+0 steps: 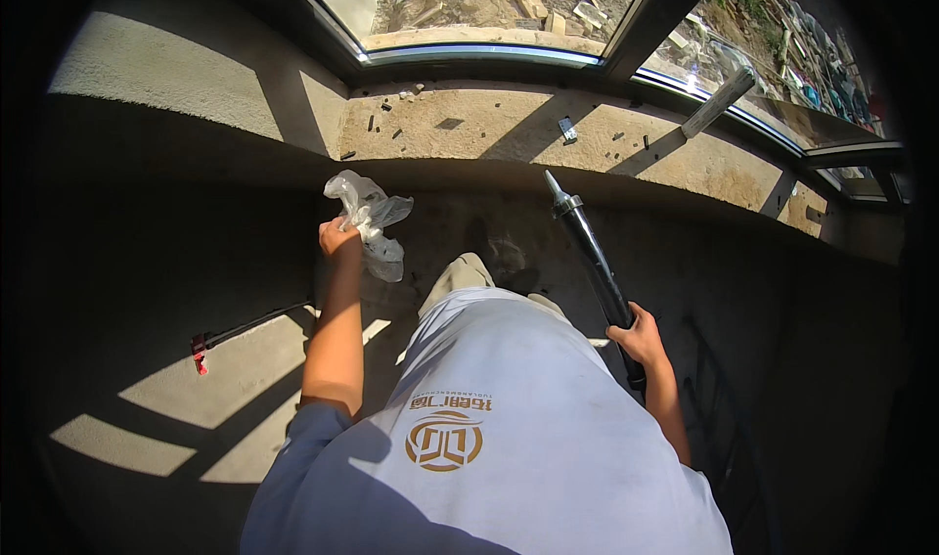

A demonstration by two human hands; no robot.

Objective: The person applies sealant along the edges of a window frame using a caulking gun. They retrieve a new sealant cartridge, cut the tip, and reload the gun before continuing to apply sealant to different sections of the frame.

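Observation:
A crumpled, see-through plastic bag [370, 213] is bunched in my left hand [339, 239], whose fingers are closed around its gathered middle. The bag's loose ends flare out above and below the fist, just short of the sill. On the other side, my right hand [641, 340] grips the black barrel of a caulking gun [594, 252] near its rear end. The gun slants up and leftward, and its pale tapered nozzle [554, 183] points at the window sill without touching it.
Along the concrete sill [430, 134] lie small dark scraps and a small whitish piece [567, 130]. A grey bar [719, 102] leans against the dark window frame [479, 62]. On the floor at left rests a thin rod with a red end [202, 343].

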